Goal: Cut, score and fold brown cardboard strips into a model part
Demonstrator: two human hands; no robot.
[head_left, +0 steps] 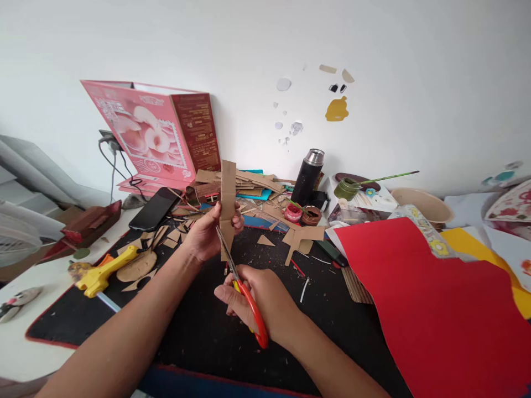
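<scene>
A narrow strip of brown cardboard (228, 190) stands upright in my left hand (206, 232), pinched between thumb and fingers. My right hand (259, 293) grips scissors (256, 316) with red and yellow handles. Their blades point up and away, lying across the lower part of the strip just below my left fingers. Whether the blades are cutting into the cardboard, I cannot tell. Beneath both hands lies a black mat (199, 331) with a red edge, sprinkled with small scraps.
Left of my arms lie a yellow hot glue gun (103, 273) and a black phone (155, 209). Behind are cardboard offcuts (259, 179), a black thermos (307, 177), paint jars (293, 212) and a pink box (153, 132). Red paper (431, 298) covers the right side.
</scene>
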